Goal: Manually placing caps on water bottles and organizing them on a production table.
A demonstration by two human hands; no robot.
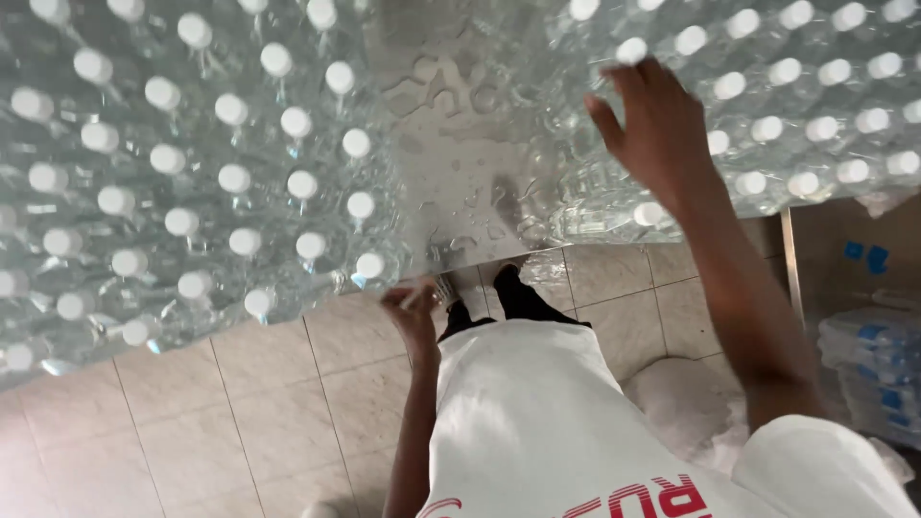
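A: Where the metal table (451, 182) runs from twelve o'clock toward the centre, what is recorded first?

B: Item one: wet steel surface, beaded with water. Item two: clear bottles with white caps (182, 182), massed from nine to eleven o'clock. Item three: a second bottle group (796, 105), from one to three o'clock.

A: And the hands?

B: Right hand (657, 134), at one o'clock: fingers spread open, laid flat on the second group's near edge. Left hand (413, 312), at six o'clock below the table edge: fingers curled closed around a small clear object (436, 288), blurred; kind cannot be told.

A: Remainder?

B: Beige floor tiles (259, 412), at seven o'clock.
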